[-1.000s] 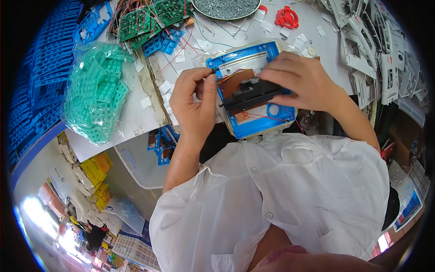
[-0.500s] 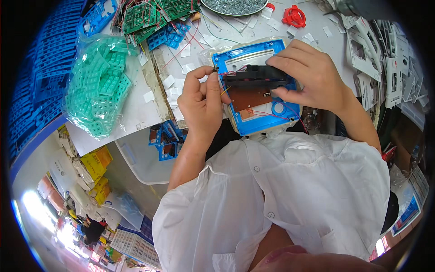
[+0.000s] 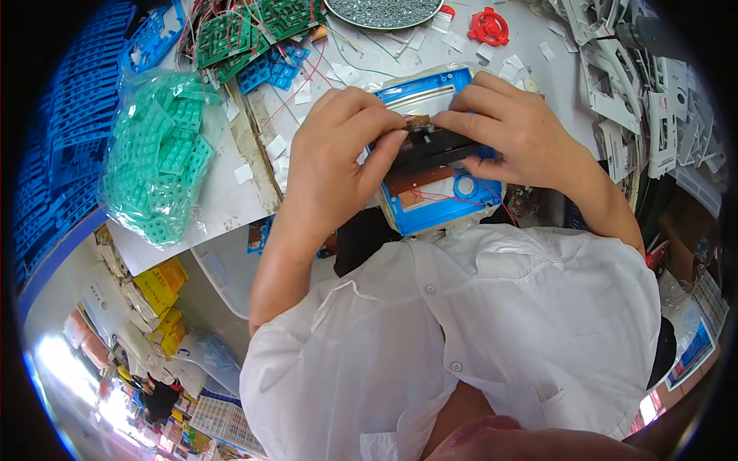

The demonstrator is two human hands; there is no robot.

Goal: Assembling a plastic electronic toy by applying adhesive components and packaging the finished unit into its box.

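A long black plastic part [image 3: 434, 152] is held tilted over an open blue plastic casing [image 3: 419, 223]. My right hand [image 3: 526, 127] grips its right end, thumb below and fingers above. My left hand [image 3: 334, 150] is closed at the part's left end, thumb and forefinger tips together at its upper edge; what they pinch is too small to make out. Beneath the black part, a brown circuit board [image 3: 411, 180] lies in the casing. Thin red wires [image 3: 461, 201] run across the casing's near side, by a round blue ring [image 3: 465, 185].
A clear bag of green keypads [image 3: 157, 161] lies left on the white table [image 3: 223, 207]. Green circuit boards [image 3: 223, 38] with wires and a round tray of small metal pieces [image 3: 384, 11] stand behind. A red plastic part [image 3: 488, 28] lies back right; white plastic frames [image 3: 615, 92] pile up right.
My left hand has moved right and up, from the casing's left edge with a small dark wired piece to the black part's left end. The black part has tilted.
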